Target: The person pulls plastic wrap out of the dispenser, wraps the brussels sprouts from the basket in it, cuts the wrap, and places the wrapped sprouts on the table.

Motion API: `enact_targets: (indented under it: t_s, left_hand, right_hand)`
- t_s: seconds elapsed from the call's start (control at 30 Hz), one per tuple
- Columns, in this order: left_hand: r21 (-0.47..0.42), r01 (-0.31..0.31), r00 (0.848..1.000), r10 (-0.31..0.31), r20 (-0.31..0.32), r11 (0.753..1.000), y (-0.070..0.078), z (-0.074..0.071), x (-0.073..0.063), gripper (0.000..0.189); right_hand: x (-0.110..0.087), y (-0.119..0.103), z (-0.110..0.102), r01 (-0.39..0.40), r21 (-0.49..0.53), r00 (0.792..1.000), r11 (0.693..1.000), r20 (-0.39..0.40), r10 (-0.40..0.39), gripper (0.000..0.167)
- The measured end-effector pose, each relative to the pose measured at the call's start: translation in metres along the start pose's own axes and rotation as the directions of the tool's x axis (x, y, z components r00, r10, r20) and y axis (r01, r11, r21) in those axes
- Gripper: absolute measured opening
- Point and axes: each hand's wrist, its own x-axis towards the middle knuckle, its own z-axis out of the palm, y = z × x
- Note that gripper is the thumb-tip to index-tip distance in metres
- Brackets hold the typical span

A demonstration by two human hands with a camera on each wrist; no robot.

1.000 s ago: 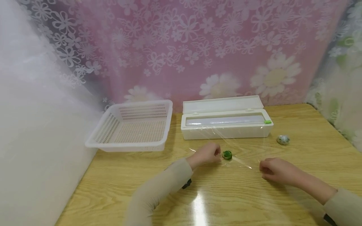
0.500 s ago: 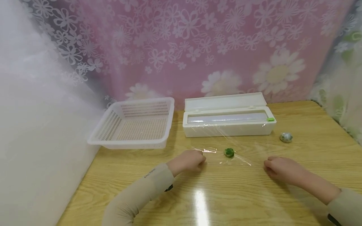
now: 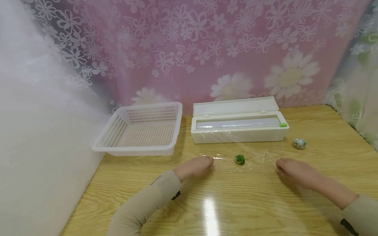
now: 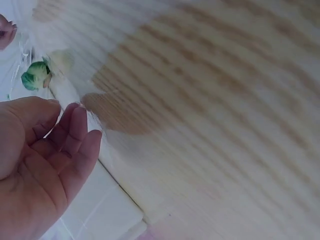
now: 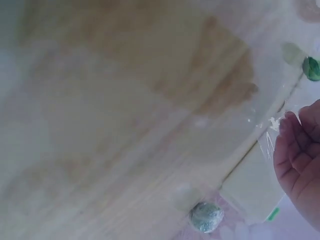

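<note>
A green Brussels sprout (image 3: 240,159) lies in the middle of a thin sheet of clear plastic wrap (image 3: 219,158), pulled out from a white wrap dispenser (image 3: 240,136) behind it. On the sprout's left, my left hand (image 3: 197,166) pinches the sheet's near-left corner; the left wrist view shows thumb and fingertips (image 4: 73,111) meeting at the film. Over at the near-right corner, my right hand (image 3: 298,172) pinches the film between thumb and fingers (image 5: 287,127). A small round item wrapped in shiny film (image 3: 299,143) rests right of the dispenser.
The dispenser's lid (image 3: 236,106) stands raised, with a film roll (image 3: 236,123) inside and a green tab (image 3: 283,125) at its right end. A white perforated basket (image 3: 133,152) sits back left on the wooden table (image 3: 165,216). A flowered curtain (image 3: 177,39) hangs behind.
My left hand has moved left, away from the sprout, to the sheet's left corner. My right hand has shifted only slightly. The sprout stays on the film.
</note>
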Motion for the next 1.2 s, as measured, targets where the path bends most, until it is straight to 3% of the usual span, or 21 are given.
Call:
enact_targets:
  t_s: [0.13, 0.4, 0.5, 0.63, 0.77, 0.9, 1.07, 1.2]
  left_hand:
    - [-0.043, -0.04, 0.999, 0.039, -0.016, 0.998, -0.004, -0.001, -0.001, 0.014]
    - [0.002, -0.058, 0.998, 0.058, 0.006, 0.998, -0.003, 0.0, -0.001, 0.023]
    - [0.049, -0.061, 0.998, 0.061, -0.016, 0.997, -0.003, 0.001, 0.001, 0.018]
    - [0.089, -0.061, 0.997, 0.065, -0.045, 0.994, -0.003, 0.003, 0.002, 0.013]
    - [0.032, -0.037, 0.998, 0.038, -0.045, 0.999, -0.003, 0.002, 0.003, 0.017]
    - [-0.08, -0.017, 0.999, 0.013, -0.042, 0.997, -0.007, 0.0, 0.005, 0.016]
    - [-0.241, 0.017, 0.996, -0.037, -0.082, 0.971, -0.016, 0.001, 0.006, 0.011]
    - [-0.298, 0.067, 0.984, -0.112, -0.138, 0.952, -0.023, -0.003, 0.008, 0.007]
  right_hand:
    - [0.004, 0.001, -0.008, -0.056, 0.065, 0.998, 0.996, 0.005, 0.056, 0.03]
    - [0.012, 0.004, -0.018, -0.079, 0.182, 0.992, 0.98, -0.08, 0.095, 0.025]
    - [0.015, 0.007, -0.02, -0.052, 0.189, 0.989, 0.981, -0.124, 0.076, 0.021]
    - [0.018, 0.011, -0.02, 0.049, 0.141, 0.972, 0.989, -0.234, -0.014, 0.024]
    - [0.025, 0.013, -0.02, 0.092, 0.11, 0.954, 0.99, -0.295, -0.056, 0.026]
    - [0.03, 0.013, -0.023, 0.043, 0.133, 0.958, 0.99, -0.285, -0.004, 0.021]
    - [0.033, 0.017, -0.019, -0.004, 0.147, 0.966, 0.989, -0.256, 0.042, 0.02]
    - [0.035, 0.02, -0.015, -0.032, 0.141, 0.972, 0.989, -0.228, 0.064, 0.021]
